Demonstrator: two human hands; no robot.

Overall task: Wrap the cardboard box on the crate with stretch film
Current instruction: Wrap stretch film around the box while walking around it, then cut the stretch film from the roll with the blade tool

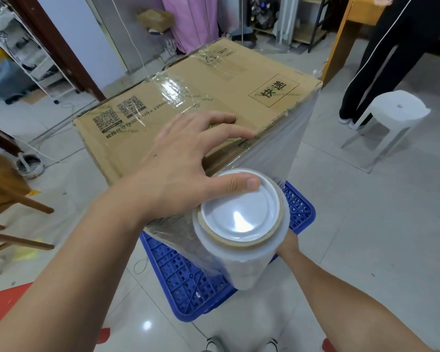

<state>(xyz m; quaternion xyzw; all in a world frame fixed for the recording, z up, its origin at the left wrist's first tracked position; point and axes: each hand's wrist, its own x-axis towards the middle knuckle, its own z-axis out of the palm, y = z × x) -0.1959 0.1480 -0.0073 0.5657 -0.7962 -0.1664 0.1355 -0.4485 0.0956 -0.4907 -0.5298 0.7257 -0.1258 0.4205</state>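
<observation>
At the near corner of the cardboard box (188, 97), the stretch film roll (241, 237) stands upright, its long axis vertical and its white end cap facing up. Film already runs from the roll along the box's right face toward the far corner. The box itself sits on the blue plastic crate (183, 288), its long axis running from near-left to far-right. The left hand (186, 163) lies spread on the box top, fingers apart and straight, thumb resting on the roll's upper rim. The right hand (287, 243) sits low behind the roll; its fingers are hidden, so I cannot tell their grip. Judging by this, the roll must next travel leftward around the near face. One box, one roll, one crate, two hands.
</observation>
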